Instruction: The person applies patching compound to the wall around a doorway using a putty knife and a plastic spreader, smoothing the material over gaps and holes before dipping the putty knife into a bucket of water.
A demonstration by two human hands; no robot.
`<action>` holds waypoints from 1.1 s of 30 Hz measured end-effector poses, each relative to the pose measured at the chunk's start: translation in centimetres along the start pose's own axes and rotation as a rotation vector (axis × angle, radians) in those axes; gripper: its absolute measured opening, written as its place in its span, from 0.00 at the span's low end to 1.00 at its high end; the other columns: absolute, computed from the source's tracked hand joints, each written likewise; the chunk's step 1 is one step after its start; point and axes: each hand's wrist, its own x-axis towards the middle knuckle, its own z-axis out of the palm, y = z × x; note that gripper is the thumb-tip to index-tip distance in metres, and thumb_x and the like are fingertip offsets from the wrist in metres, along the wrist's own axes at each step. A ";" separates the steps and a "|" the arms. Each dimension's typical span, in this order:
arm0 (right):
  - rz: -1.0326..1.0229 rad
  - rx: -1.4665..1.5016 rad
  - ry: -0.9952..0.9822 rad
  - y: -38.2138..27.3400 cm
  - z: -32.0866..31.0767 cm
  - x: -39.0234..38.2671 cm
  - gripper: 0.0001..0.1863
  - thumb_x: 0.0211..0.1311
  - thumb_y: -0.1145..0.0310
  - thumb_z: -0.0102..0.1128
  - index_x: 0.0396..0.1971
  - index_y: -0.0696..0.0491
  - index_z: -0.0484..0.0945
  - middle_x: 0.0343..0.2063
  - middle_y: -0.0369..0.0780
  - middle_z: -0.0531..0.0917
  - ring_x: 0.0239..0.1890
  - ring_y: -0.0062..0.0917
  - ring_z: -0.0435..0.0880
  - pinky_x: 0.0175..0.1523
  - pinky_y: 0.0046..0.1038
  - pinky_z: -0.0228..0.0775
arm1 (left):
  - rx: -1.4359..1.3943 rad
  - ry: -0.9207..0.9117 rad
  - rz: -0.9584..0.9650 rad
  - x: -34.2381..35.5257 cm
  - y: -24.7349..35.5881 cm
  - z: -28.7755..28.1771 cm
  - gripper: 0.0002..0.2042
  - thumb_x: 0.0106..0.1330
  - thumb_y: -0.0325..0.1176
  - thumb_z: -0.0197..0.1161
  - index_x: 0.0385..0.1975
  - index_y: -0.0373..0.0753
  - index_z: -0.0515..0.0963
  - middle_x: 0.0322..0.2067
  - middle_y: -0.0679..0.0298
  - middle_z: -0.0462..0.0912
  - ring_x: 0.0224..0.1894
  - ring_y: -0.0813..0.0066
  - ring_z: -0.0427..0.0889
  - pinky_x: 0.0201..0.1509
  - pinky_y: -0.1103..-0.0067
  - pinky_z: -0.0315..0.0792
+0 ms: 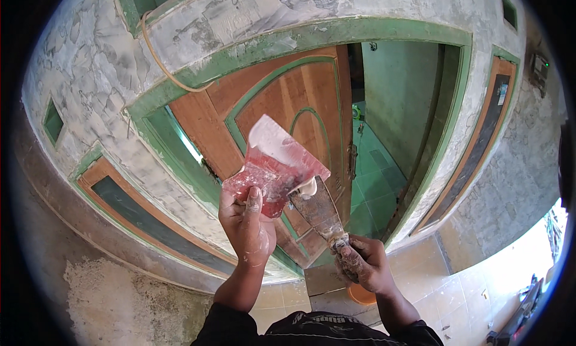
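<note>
A red plastic spreader (pixel 287 157), its wide edge coated with whitish putty, is gripped by my left hand (pixel 249 226), the thumb lying across its lower part. My right hand (pixel 363 265) is closed round the handle of a putty knife (pixel 319 211) with a stained metal blade. The blade's tip meets or overlaps the spreader's right lower corner, where a small lump of white putty (pixel 309 188) sits. Dried putty smears mark the fingers of both hands. Much of the knife's handle is hidden in my right hand.
Ahead stands a wooden door (pixel 282 106) in a green frame (pixel 336 29), partly open onto a green-tiled floor (pixel 375 178). Patchy grey plastered wall (pixel 222 22) surrounds it. A beige hose (pixel 157 58) hangs at upper left. Below my right hand is an orange container (pixel 361 295).
</note>
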 end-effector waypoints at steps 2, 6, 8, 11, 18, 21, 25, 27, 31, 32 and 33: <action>-0.008 -0.002 0.016 0.1 -0.5 -0.1 0.18 0.65 0.60 0.51 0.33 0.64 0.73 0.14 0.34 0.71 0.13 0.13 0.66 0.17 0.18 0.57 | -0.022 -0.092 0.049 -0.2 0.1 0.4 0.12 0.63 0.23 0.54 0.45 0.31 0.68 0.42 0.57 0.74 0.43 0.74 0.74 0.49 0.77 0.70; -0.015 0.045 0.056 -0.5 -0.8 0.0 0.21 0.64 0.56 0.52 0.32 0.65 0.72 0.12 0.37 0.70 0.09 0.15 0.65 0.13 0.18 0.56 | 0.294 -0.150 0.092 -2.1 -0.5 -0.8 0.11 0.62 0.22 0.55 0.44 0.29 0.68 0.39 0.57 0.76 0.42 0.76 0.75 0.48 0.78 0.70; -0.033 0.082 0.081 -1.3 -0.8 0.3 0.22 0.64 0.56 0.52 0.31 0.65 0.72 0.13 0.38 0.71 0.08 0.16 0.66 0.13 0.18 0.55 | 0.500 -0.317 0.055 -2.5 -0.3 -0.9 0.11 0.61 0.22 0.57 0.42 0.28 0.68 0.37 0.58 0.77 0.38 0.77 0.75 0.46 0.79 0.71; -0.133 0.027 0.124 -1.5 -1.3 0.6 0.23 0.64 0.55 0.51 0.33 0.66 0.72 0.14 0.38 0.73 0.08 0.16 0.67 0.12 0.17 0.55 | 0.400 -0.238 -0.076 -2.6 -0.4 -1.4 0.12 0.61 0.25 0.58 0.43 0.29 0.68 0.36 0.60 0.77 0.37 0.79 0.76 0.43 0.81 0.71; 0.074 0.048 0.075 0.5 -1.3 -1.6 0.17 0.66 0.61 0.50 0.31 0.64 0.73 0.13 0.33 0.70 0.11 0.13 0.66 0.15 0.17 0.54 | 0.194 -0.105 -0.122 -1.8 0.4 -1.6 0.08 0.63 0.25 0.56 0.40 0.30 0.70 0.33 0.64 0.75 0.35 0.84 0.73 0.40 0.86 0.69; 0.048 0.093 0.126 0.4 -1.8 -0.7 0.18 0.66 0.60 0.50 0.29 0.62 0.72 0.13 0.33 0.70 0.11 0.13 0.66 0.15 0.17 0.54 | 0.379 -0.313 -0.134 -2.8 0.4 -2.3 0.08 0.63 0.25 0.56 0.39 0.30 0.71 0.33 0.64 0.75 0.35 0.84 0.73 0.40 0.86 0.69; -0.101 0.068 0.196 0.4 -2.8 0.6 0.16 0.65 0.60 0.52 0.28 0.61 0.71 0.15 0.32 0.70 0.14 0.11 0.66 0.18 0.15 0.53 | 0.287 -0.398 -0.445 -2.9 0.1 -2.8 0.09 0.63 0.26 0.56 0.40 0.31 0.71 0.34 0.64 0.76 0.35 0.84 0.73 0.41 0.84 0.70; -0.185 -0.049 0.320 1.5 -2.7 0.9 0.12 0.60 0.68 0.58 0.33 0.64 0.74 0.20 0.35 0.73 0.19 0.14 0.70 0.25 0.16 0.59 | 0.122 -0.284 -0.624 -3.1 -0.2 -3.3 0.10 0.60 0.24 0.55 0.42 0.31 0.70 0.34 0.62 0.77 0.36 0.81 0.76 0.42 0.81 0.72; -0.479 -0.630 0.513 4.4 -2.7 2.1 0.25 0.43 0.83 0.64 0.47 0.56 0.77 0.30 0.43 0.75 0.28 0.26 0.74 0.33 0.23 0.67 | -0.066 -0.213 -0.806 -3.0 -0.5 -3.0 0.12 0.58 0.22 0.53 0.42 0.32 0.70 0.35 0.61 0.78 0.37 0.76 0.79 0.44 0.78 0.74; -0.472 -0.638 0.507 5.2 -3.1 2.3 0.25 0.43 0.83 0.64 0.47 0.56 0.77 0.30 0.43 0.75 0.28 0.26 0.74 0.33 0.23 0.67 | -0.131 -0.225 -0.852 -2.9 -0.7 -3.1 0.12 0.57 0.22 0.53 0.42 0.32 0.70 0.35 0.61 0.78 0.37 0.76 0.79 0.44 0.78 0.75; -0.551 -0.738 0.543 6.0 -3.3 2.5 0.25 0.41 0.84 0.63 0.46 0.54 0.78 0.31 0.42 0.76 0.29 0.27 0.74 0.34 0.24 0.67 | -0.109 -0.202 -0.839 -2.6 -0.6 -3.2 0.12 0.57 0.22 0.52 0.41 0.32 0.70 0.34 0.60 0.78 0.36 0.74 0.79 0.42 0.77 0.76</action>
